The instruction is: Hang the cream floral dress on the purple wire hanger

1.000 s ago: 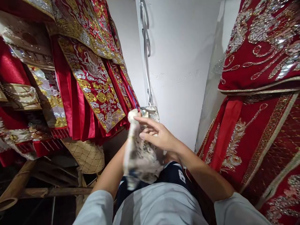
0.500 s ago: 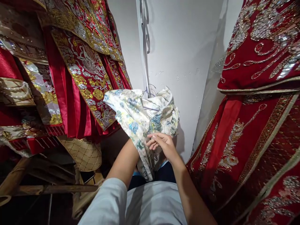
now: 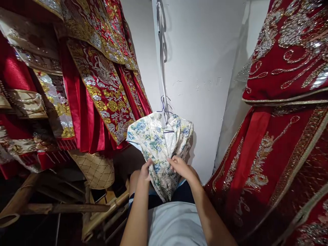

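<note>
A white blouse [image 3: 155, 140] with blue, green and yellow flowers hangs on a thin dark hanger [image 3: 164, 108] in front of me. The hanger's hook meets a white strap [image 3: 161, 65] running down the wall. My left hand [image 3: 146, 169] is closed on the blouse's left edge, partly behind the cloth. At the front opening, my right hand [image 3: 178, 166] pinches the fabric between thumb and fingers. The lower end of the blouse tapers down between my thighs.
Red garments with gold and silver embroidery [image 3: 102, 85] hang at the left, above a bamboo frame [image 3: 64, 207]. Beaded red garments [image 3: 256, 143] hang close on the right. A pale wall [image 3: 197, 58] stands directly ahead.
My left hand has come out from behind the blouse to its left edge. My right hand has closed on the front opening. The blouse now hangs straighter, its shoulders spread on the hanger.
</note>
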`<move>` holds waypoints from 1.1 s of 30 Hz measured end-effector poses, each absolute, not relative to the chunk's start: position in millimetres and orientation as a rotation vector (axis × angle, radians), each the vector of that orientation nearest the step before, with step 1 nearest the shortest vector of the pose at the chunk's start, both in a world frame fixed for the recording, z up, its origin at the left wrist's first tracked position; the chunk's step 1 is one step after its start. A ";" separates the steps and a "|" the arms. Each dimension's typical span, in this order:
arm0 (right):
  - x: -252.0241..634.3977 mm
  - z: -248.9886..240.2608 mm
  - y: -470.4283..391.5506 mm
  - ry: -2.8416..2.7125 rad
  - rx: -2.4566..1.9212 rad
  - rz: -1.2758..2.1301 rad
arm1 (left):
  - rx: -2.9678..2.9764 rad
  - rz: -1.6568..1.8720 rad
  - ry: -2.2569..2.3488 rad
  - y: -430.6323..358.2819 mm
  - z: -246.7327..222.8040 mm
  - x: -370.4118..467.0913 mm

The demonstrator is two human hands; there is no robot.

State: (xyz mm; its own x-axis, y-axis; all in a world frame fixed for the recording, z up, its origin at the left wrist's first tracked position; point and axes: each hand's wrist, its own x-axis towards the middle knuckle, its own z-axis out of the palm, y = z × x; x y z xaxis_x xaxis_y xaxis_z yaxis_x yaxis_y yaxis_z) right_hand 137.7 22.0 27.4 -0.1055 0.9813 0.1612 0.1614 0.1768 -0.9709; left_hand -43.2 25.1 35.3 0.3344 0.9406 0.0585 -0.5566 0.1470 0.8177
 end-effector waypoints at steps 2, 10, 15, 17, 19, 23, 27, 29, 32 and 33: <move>134.8 25.4 21.0 -1.601 -1.096 1.142 | 0.844 1.140 0.594 23.6 34.9 -42.8; 135.0 34.2 16.2 -1.516 -1.064 1.156 | 0.843 1.441 0.790 29.4 34.2 -37.9; 136.8 34.2 12.1 -1.574 -1.082 1.164 | 1.149 2.239 1.405 19.8 11.8 -22.0; 137.0 34.7 10.6 -1.618 -1.070 1.163 | 1.475 2.258 1.464 9.3 -0.9 -10.3; 136.1 36.6 9.0 -1.663 -1.071 1.134 | 1.715 2.013 1.335 0.6 -10.8 0.9; 131.2 44.9 4.9 -1.668 -1.097 1.085 | 1.728 1.673 1.123 -5.6 -11.4 12.1; 129.4 61.1 6.8 -1.607 -1.075 1.138 | 1.716 1.626 1.042 -6.8 0.4 12.5; 133.8 76.8 15.7 -1.564 -1.035 1.170 | 1.761 1.589 1.058 -7.6 2.2 12.8; 145.4 115.9 42.2 -1.388 -0.973 1.160 | 1.865 1.478 1.093 -7.0 -2.6 13.2; 148.8 132.1 53.2 -1.302 -0.943 1.150 | 1.893 1.441 1.101 -5.8 -5.6 12.4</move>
State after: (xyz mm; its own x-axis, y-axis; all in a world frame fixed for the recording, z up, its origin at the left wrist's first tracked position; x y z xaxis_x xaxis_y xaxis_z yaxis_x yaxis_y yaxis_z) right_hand 148.8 53.2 132.1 -0.0772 0.9729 0.2178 -0.0962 0.2102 -0.9729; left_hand 12.4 -5.8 -5.6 0.1064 0.8398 0.5324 0.2933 -0.5381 0.7902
